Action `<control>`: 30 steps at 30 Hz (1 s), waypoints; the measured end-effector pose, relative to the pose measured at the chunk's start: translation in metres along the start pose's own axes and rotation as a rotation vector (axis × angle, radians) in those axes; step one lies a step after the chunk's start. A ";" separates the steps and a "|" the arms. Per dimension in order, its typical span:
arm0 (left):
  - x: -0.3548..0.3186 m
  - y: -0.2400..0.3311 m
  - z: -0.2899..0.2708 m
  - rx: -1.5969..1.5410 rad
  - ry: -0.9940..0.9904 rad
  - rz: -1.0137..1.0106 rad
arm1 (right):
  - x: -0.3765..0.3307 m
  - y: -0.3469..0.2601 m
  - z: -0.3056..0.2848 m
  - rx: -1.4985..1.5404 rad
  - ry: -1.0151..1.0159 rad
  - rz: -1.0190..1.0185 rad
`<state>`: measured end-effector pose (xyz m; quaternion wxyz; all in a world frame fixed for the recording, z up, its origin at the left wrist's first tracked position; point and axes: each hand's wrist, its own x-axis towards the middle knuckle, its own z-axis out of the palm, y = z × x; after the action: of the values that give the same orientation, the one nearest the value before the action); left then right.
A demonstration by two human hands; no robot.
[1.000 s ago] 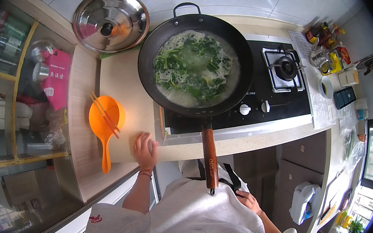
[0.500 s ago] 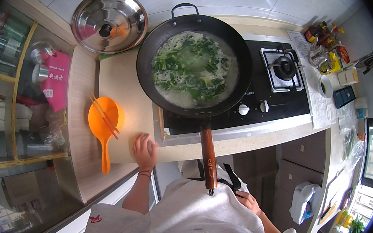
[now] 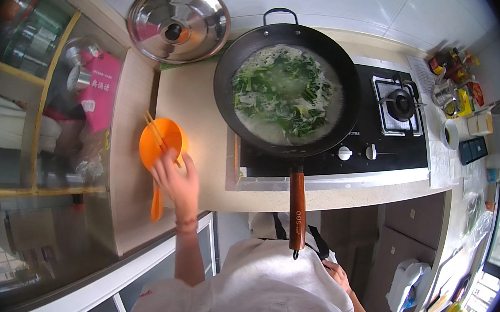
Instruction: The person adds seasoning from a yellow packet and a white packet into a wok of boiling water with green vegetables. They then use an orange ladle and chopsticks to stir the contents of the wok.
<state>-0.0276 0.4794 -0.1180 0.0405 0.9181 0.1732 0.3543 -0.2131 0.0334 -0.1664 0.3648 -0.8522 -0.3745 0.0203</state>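
Observation:
My left hand [image 3: 175, 181] is over an orange long-handled scoop [image 3: 150, 156] on the counter. Its fingers and thumb look apart around the lower ends of wooden chopsticks [image 3: 156, 128], which lie across the scoop; motion blurs the fingertips. At my waist my right hand [image 3: 338, 277] rests beside a black strap [image 3: 318, 241], fingers loosely stretched and holding nothing that I can see. A black wok [image 3: 222, 100] with a wooden handle [image 3: 297, 210] sits on the stove, its handle toward me. Leafy greens [image 3: 279, 85] lie in pale, foamy liquid inside it.
A shiny pan lid [image 3: 206, 25] leans at the wall, left of the wok. The second burner [image 3: 401, 104] of the black stove is to its right. Bottles [image 3: 452, 62] and a small bowl [image 3: 450, 134] stand farther right. A glass-fronted cabinet [image 3: 71, 154] borders the left side.
My left hand has left the counter edge and moved left and forward, onto the chopsticks and scoop. The view has shifted, while my right hand stays at my waist.

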 end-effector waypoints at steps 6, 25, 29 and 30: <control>0.055 -0.048 0.042 0.176 -0.605 -0.369 | 0.006 -0.005 -0.002 0.055 -0.015 0.009; 0.026 0.092 -0.116 -1.846 -0.393 -0.639 | 0.103 -0.074 -0.156 -0.062 0.027 0.443; 0.000 0.158 -0.113 -2.024 -0.749 -0.431 | 0.196 -0.065 -0.123 0.144 0.391 -0.111; 0.000 0.170 -0.111 -2.004 -0.783 -0.364 | 0.224 -0.070 -0.114 0.151 0.420 -0.228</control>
<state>-0.0524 0.3142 -0.0016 0.8743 0.4778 -0.0856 0.0065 -0.0603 0.1421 0.0155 0.4972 -0.7603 -0.3817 -0.1704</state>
